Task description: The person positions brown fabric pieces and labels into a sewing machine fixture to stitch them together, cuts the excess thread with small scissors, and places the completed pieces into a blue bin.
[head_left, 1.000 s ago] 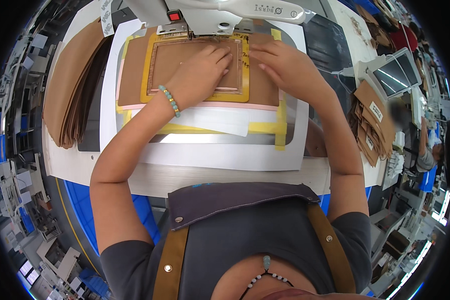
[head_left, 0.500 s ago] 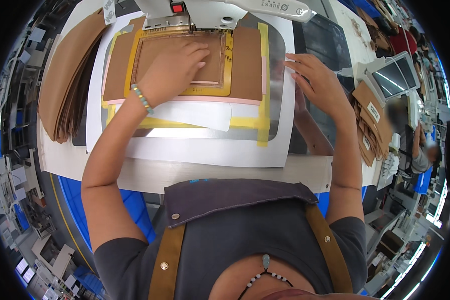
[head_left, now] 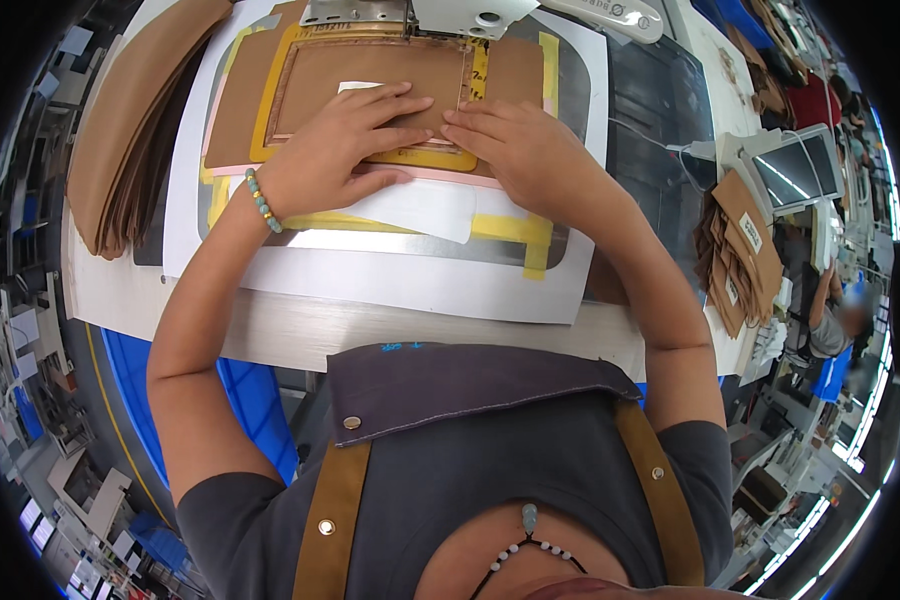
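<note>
My left hand (head_left: pixel 345 150) lies flat with its fingers stretched out over the lower part of a yellow rectangular frame (head_left: pixel 267 112). From the right, my right hand (head_left: pixel 515 150) rests its extended fingertips on the frame's lower right corner, close to the left fingertips. Inside and around the frame is a flat brown panel (head_left: pixel 232 125), with a pink strip along its near edge. A small white piece (head_left: pixel 358 86) peeks out above my left fingers. Underneath lies a white template sheet (head_left: pixel 410 285) with yellow tape. A sewing machine head (head_left: pixel 440 14) stands over the frame's far edge.
A stack of folded brown pieces (head_left: pixel 135 130) hangs at the left of the table. On the right are a tablet-like screen (head_left: pixel 795 168) and labelled brown pieces (head_left: pixel 745 245). A blue bin (head_left: pixel 250 400) sits below the table edge. Another person (head_left: pixel 835 318) is farther right.
My right hand has moved left from the template sheet's right edge onto the frame. My left hand has shifted slightly down toward me, and a small white piece now shows above its fingers.
</note>
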The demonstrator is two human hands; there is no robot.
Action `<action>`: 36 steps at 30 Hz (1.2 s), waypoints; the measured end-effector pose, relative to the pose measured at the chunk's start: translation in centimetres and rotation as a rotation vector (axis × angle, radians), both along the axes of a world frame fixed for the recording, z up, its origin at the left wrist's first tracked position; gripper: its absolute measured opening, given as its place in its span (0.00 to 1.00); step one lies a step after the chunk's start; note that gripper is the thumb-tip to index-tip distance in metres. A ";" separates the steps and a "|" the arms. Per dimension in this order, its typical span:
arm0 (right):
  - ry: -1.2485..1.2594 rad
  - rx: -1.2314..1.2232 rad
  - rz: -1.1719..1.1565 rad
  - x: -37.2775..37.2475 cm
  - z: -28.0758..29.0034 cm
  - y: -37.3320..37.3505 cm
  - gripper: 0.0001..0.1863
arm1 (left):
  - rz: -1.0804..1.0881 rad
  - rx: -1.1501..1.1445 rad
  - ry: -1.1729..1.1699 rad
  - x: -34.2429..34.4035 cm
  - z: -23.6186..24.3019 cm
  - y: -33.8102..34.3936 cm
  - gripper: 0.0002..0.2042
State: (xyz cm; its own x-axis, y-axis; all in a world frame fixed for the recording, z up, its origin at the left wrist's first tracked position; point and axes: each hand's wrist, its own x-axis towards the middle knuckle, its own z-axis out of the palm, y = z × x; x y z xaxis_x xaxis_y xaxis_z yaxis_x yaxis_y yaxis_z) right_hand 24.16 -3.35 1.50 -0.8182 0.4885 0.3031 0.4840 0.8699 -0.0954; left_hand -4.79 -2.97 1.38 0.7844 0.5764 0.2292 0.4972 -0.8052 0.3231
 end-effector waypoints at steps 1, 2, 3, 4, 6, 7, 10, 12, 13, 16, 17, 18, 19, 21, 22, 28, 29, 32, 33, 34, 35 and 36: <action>-0.003 0.000 0.005 -0.1 0.1 -0.1 0.21 | -0.007 -0.029 0.004 -0.1 0.1 0.1 0.22; 0.005 -0.035 0.017 -0.2 0.3 -0.3 0.21 | -0.014 -0.059 0.009 -0.1 0.1 0.2 0.23; 0.012 -0.070 0.027 -0.3 0.4 -0.5 0.22 | -0.013 -0.060 0.006 -0.1 0.0 0.3 0.23; 0.009 -0.071 0.028 -0.4 0.4 -0.6 0.22 | -0.017 -0.053 0.000 0.0 -0.1 0.4 0.23; 0.018 -0.033 0.039 -0.7 0.4 -0.9 0.22 | -0.020 -0.045 -0.006 -0.1 -0.2 0.6 0.24; 0.018 -0.031 0.041 -0.8 0.5 -1.0 0.22 | -0.034 -0.052 -0.003 -0.2 -0.2 0.7 0.24; 0.019 -0.057 0.054 -1.0 0.9 -1.2 0.22 | -0.053 -0.049 -0.008 -0.5 -0.3 1.0 0.24; 0.014 -0.072 0.041 -1.3 1.3 -1.3 0.23 | -0.052 -0.039 -0.011 -0.6 -0.3 1.2 0.24; 0.022 -0.067 0.053 -1.3 1.4 -1.4 0.23 | -0.048 -0.043 -0.024 -0.5 -0.4 1.3 0.24; -0.016 -0.045 0.022 -1.4 1.7 -1.7 0.24 | -0.039 -0.038 -0.048 -0.3 -0.8 1.9 0.23; -0.026 -0.043 0.016 -1.6 1.9 -1.8 0.24 | -0.047 -0.033 -0.072 -0.3 -0.9 2.0 0.22; -0.041 -0.040 0.007 -1.6 2.1 -1.8 0.25 | -0.038 -0.028 -0.066 -0.2 -1.0 2.2 0.22; -0.038 -0.071 0.010 -1.8 2.2 -1.7 0.25 | -0.039 -0.031 -0.086 -0.1 -1.0 2.3 0.21; -0.035 -0.064 0.008 -1.9 2.3 -1.7 0.25 | -0.038 -0.027 -0.104 -0.1 -0.9 2.5 0.20; -0.037 -0.062 -0.002 -1.9 2.3 -1.6 0.24 | -0.040 -0.028 -0.103 0.0 -0.8 2.6 0.20; -0.053 -0.044 -0.047 -1.9 1.6 -1.5 0.25 | -0.041 0.004 -0.086 0.4 -0.9 3.4 0.20; -0.051 -0.045 -0.052 -1.9 1.6 -1.3 0.25 | -0.031 0.007 -0.076 0.7 -0.9 3.6 0.21; -0.067 -0.028 -0.089 -1.8 1.8 -1.1 0.24 | -0.033 0.014 -0.068 0.7 -1.5 4.7 0.21; -0.065 -0.015 -0.086 -1.5 1.7 -0.9 0.24 | -0.057 0.012 -0.085 0.8 -1.5 5.0 0.21; -0.062 -0.004 -0.074 -1.2 1.8 -1.1 0.24 | -0.043 0.035 -0.058 0.7 -1.3 5.2 0.21; -0.008 0.025 -0.044 -1.0 2.6 -1.4 0.25 | -0.030 0.059 -0.033 0.9 -1.2 5.5 0.21; -0.020 0.025 -0.046 -0.8 3.8 -1.6 0.25 | -0.032 0.058 -0.045 0.8 -1.4 5.8 0.21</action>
State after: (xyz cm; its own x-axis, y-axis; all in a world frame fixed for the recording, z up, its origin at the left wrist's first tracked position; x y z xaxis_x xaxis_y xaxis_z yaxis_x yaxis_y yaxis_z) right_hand 23.40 -5.00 5.26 -0.8009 0.5185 0.2996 0.5252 0.8485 -0.0644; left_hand -4.00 2.79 0.00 0.7906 0.5357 0.2965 0.4569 -0.8385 0.2969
